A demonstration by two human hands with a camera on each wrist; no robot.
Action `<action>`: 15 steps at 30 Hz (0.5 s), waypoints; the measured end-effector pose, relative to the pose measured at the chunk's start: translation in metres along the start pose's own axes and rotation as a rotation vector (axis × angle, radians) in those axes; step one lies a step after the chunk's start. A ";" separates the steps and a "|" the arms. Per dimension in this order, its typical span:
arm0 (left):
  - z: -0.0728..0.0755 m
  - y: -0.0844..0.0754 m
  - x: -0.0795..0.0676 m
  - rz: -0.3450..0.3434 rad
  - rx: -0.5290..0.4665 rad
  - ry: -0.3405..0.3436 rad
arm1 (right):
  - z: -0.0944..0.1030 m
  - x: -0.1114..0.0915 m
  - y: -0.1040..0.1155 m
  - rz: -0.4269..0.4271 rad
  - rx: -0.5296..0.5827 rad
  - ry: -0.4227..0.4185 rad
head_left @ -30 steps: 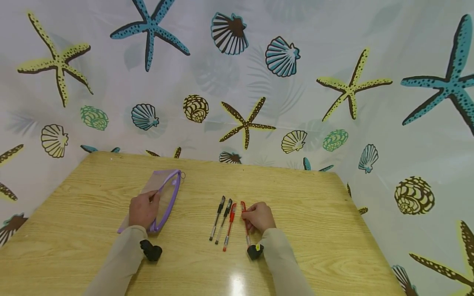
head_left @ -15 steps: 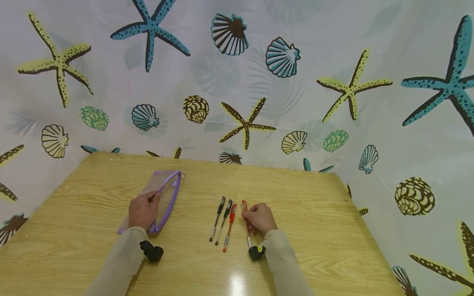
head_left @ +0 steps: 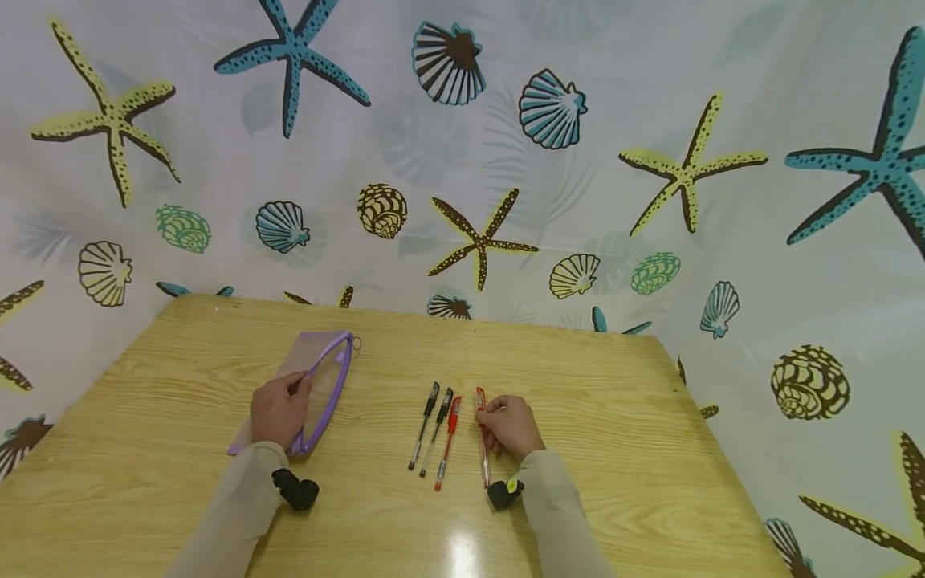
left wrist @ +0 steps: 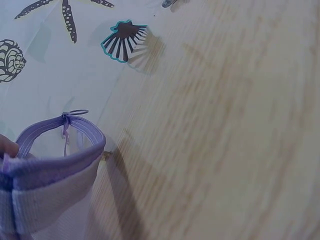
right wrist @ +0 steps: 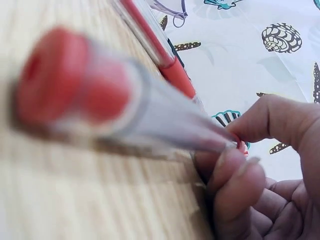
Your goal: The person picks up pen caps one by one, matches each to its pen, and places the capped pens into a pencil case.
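Note:
My left hand (head_left: 280,411) grips the edge of a translucent pouch (head_left: 311,349) with a purple zip, at the left of the table. The pouch's mouth gapes, and its purple zip band (left wrist: 60,170) fills the lower left of the left wrist view. Thumb and fingers of my right hand (head_left: 511,425) pinch a red pen (head_left: 484,461); its red end (right wrist: 52,75) looms near the right wrist camera. Left of that hand lie another red pen (head_left: 449,437) and two black pens, one nearer (head_left: 437,433) and one farther left (head_left: 422,429).
The wooden table (head_left: 614,449) stretches out on both sides of the hands. A curtain (head_left: 578,193) printed with starfish and shells stands along its back and sides. A small ring (head_left: 357,343) hangs at the zip's far end.
My right hand has shifted slightly to the right, bringing the pinched red pen a little farther from the other pens. The left hand and pouch have stayed put.

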State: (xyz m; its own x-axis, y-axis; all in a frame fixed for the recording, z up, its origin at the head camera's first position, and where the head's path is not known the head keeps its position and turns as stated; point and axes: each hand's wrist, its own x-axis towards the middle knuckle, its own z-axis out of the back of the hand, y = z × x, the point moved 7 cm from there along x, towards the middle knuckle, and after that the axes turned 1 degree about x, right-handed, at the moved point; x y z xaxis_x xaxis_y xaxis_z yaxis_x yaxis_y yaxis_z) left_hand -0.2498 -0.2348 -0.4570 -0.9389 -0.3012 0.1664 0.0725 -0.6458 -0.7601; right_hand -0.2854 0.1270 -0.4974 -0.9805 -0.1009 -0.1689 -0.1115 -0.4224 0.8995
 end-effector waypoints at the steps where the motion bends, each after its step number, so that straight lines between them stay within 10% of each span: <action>1: 0.000 0.000 0.000 -0.001 -0.001 -0.002 | 0.000 0.001 -0.001 -0.001 0.012 0.003; 15: 0.001 0.000 0.000 -0.003 -0.016 -0.005 | -0.001 -0.002 -0.005 -0.009 0.180 0.073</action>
State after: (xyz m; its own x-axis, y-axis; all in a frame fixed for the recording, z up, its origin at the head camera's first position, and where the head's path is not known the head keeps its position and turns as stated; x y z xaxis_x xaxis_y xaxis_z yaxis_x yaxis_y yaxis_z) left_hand -0.2492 -0.2354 -0.4565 -0.9374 -0.3031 0.1715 0.0646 -0.6352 -0.7696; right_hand -0.2831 0.1285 -0.5018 -0.9656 -0.1658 -0.2005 -0.1540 -0.2567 0.9542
